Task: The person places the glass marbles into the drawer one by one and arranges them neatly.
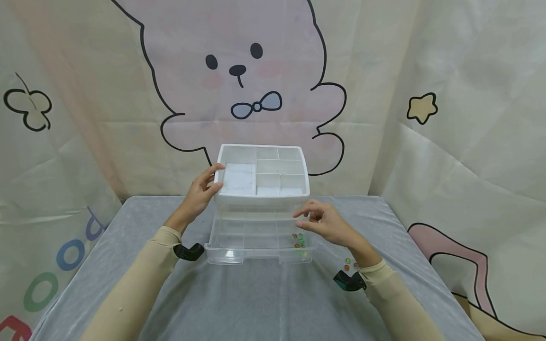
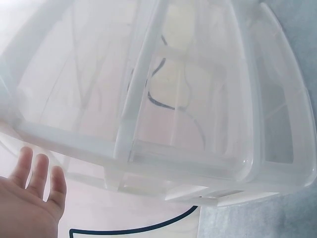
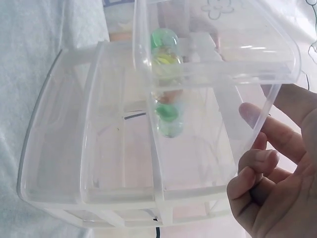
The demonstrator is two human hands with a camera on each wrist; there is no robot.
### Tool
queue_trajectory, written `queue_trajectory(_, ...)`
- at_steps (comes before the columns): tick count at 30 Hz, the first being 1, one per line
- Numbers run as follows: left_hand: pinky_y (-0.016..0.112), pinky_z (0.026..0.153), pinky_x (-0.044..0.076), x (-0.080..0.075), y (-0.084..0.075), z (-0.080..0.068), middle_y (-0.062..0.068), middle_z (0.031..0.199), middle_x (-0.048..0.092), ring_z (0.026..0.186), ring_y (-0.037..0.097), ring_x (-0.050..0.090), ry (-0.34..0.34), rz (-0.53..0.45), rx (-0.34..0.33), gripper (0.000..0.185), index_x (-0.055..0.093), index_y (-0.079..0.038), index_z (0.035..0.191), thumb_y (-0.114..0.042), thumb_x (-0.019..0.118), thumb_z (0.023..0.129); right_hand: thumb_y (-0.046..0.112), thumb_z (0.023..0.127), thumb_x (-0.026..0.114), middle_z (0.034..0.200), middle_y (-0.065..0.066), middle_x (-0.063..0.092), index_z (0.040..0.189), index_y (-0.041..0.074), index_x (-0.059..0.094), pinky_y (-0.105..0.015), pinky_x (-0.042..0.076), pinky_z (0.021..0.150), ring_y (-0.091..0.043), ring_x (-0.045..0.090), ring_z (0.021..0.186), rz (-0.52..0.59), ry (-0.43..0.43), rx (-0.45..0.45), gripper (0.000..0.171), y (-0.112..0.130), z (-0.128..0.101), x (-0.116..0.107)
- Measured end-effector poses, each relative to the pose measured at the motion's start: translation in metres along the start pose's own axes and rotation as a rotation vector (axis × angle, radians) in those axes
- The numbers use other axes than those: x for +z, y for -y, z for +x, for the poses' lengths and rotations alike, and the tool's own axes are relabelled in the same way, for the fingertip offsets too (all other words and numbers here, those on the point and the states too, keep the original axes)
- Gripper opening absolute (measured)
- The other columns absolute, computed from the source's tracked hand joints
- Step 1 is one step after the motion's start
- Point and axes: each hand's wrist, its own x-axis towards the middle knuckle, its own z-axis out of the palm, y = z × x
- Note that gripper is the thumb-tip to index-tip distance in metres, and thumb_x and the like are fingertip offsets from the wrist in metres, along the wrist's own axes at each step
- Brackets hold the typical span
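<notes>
A white plastic organizer (image 1: 261, 201) with a divided top stands on the table, its clear lower drawer (image 1: 260, 256) pulled out toward me. Several glass marbles (image 1: 301, 239) lie in the drawer's right compartment; the right wrist view shows green, yellow and orange marbles (image 3: 168, 111) through the plastic. My left hand (image 1: 199, 193) rests its fairly straight fingers against the organizer's upper left side. Over the drawer's right end is my right hand (image 1: 326, 222), thumb and index finger apart, other fingers loosely bent. No marble shows between its fingers.
A few loose marbles (image 1: 347, 266) lie on the grey tablecloth (image 1: 239, 303) beside the right wrist. Dark wrist-worn cameras (image 1: 189, 252) sit under both forearms. A cloth backdrop (image 1: 367, 61) with a printed bear hangs behind the table.
</notes>
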Motion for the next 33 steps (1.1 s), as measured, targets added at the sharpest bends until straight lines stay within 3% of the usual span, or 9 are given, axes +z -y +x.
queue_trajectory(16, 0.02, 0.084, 0.048, -0.001, -0.004, 0.004, 0.022, 0.158, 0.035, 0.126, 0.034, 0.048, 0.004, -0.007, -0.003, 0.05, 0.036, -0.003, 0.152, -0.01, 0.049, 0.104, 0.008, 0.096, 0.067, 0.09, -0.004, 0.06, 0.111, 0.006, 0.074, -0.023, 0.038, 0.052, -0.004, 0.039, 0.055, 0.014, -0.06, 0.002, 0.016, -0.003, -0.008, -0.018)
queue_trajectory(21, 0.019, 0.085, 0.048, -0.002, -0.004, 0.003, 0.02, 0.16, 0.033, 0.13, 0.037, 0.047, 0.008, -0.003, 0.0, 0.05, 0.036, -0.003, 0.152, -0.01, 0.048, 0.104, 0.004, 0.096, 0.066, 0.085, 0.0, 0.058, 0.111, 0.0, 0.073, -0.024, 0.037, 0.051, -0.005, 0.039, 0.054, 0.035, -0.092, -0.013, 0.017, -0.005, -0.014, -0.024)
queue_trajectory(26, 0.019, 0.086, 0.047, -0.003, -0.003, 0.0, 0.017, 0.162, 0.03, 0.131, 0.035, 0.046, 0.0, 0.0, -0.001, 0.05, 0.036, -0.002, 0.152, -0.01, 0.049, 0.104, 0.001, 0.097, 0.063, 0.086, 0.003, 0.06, 0.111, -0.007, 0.07, -0.026, 0.037, 0.05, -0.006, 0.038, 0.055, 0.083, -0.107, -0.043, 0.018, -0.015, -0.024, -0.026)
queue_trajectory(33, 0.02, 0.085, 0.049, -0.002, -0.002, -0.001, 0.019, 0.16, 0.033, 0.125, 0.031, 0.049, 0.011, -0.003, -0.002, 0.049, 0.036, -0.001, 0.152, -0.009, 0.048, 0.105, -0.001, 0.097, 0.061, 0.092, 0.009, 0.066, 0.111, -0.003, 0.071, -0.029, 0.038, 0.051, -0.006, 0.037, 0.054, 0.063, -0.14, -0.013, 0.017, -0.035, -0.046, -0.031)
